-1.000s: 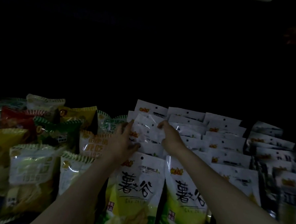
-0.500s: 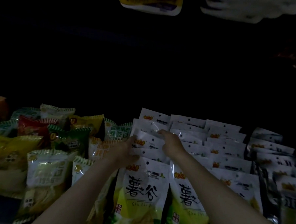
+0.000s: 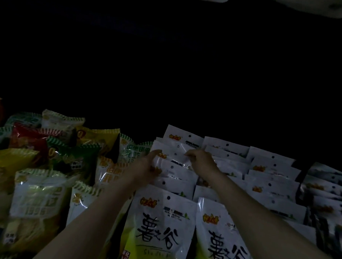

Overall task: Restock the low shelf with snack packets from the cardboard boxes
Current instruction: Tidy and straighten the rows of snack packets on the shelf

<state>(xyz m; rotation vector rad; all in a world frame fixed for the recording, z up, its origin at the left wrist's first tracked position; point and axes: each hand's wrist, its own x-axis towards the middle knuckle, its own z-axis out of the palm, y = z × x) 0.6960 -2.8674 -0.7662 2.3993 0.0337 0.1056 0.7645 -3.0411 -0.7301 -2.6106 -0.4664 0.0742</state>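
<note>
Reaching over the front of the low shelf, my two bare forearms crossed above the nearest white packets point(image 3: 160, 226), two of them standing side by side with large black characters and green at the bottom. To their left sat a blurred pale packet with green print point(image 3: 38, 197), and beyond it a loose heap of yellow, red and green bags point(image 3: 45, 145).

Further in, the white packets ran back in overlapping rows, each showing only its top edge with a punched hole and a small orange logo. More rows of the same kind filled the right side point(image 3: 273, 175), and a darker stack point(image 3: 326, 191) stood at the far right.

My left hand point(image 3: 146, 166) was in the middle of the leftmost row, its grip closed on the left edge of one glossy white packet point(image 3: 174, 161), thumb on its face. My right hand point(image 3: 202, 161) pinched that same packet's upper right edge, fingers curled. The packet lay tilted among the others in its row, touching the ones in front and behind.

Behind the last row everything was dark. At the very top, pale shapes point(image 3: 313, 6) showed, too blurred to identify.
</note>
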